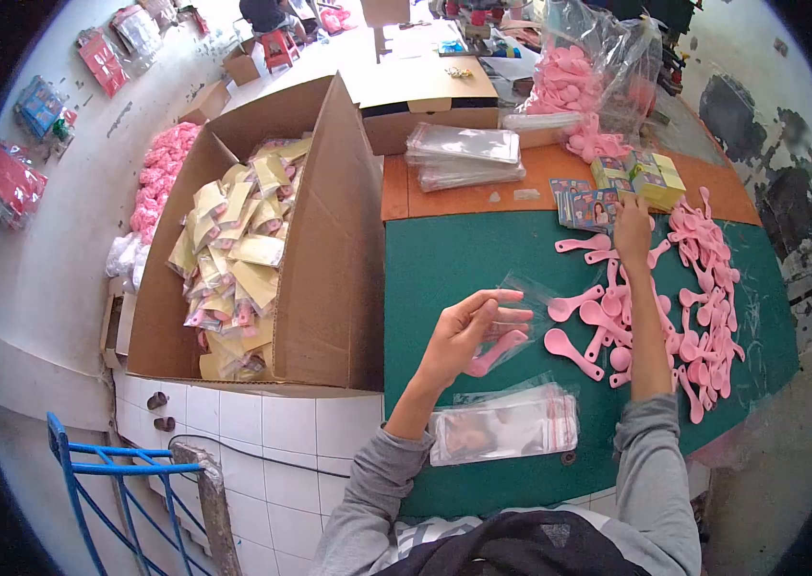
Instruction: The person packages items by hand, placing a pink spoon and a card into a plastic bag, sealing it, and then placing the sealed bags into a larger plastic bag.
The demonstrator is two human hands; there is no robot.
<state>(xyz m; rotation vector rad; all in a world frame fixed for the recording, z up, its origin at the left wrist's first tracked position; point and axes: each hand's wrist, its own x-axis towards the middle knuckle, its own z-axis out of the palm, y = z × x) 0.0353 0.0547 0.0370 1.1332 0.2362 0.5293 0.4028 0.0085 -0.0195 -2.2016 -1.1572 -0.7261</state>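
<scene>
My left hand [468,331] holds a clear plastic bag [531,300] with a pink spoon [497,354] in it, the thumb and fingers pinching the bag. At the back of the green table my right hand [632,228] reaches to the printed cards [586,207], its fingers closed together at their edge. Loose pink spoons [708,317] lie heaped to the right, and several more are spread under and around my right forearm. In front of me rests a stack of clear bags [504,430].
A large cardboard box [329,240] of filled packets [238,235] stands left. Bundles of clear sleeves [464,154], card stacks [654,180] and a big bag of pink spoons [564,79] sit at the back. A blue metal frame [128,468] is lower left; a person sits far off.
</scene>
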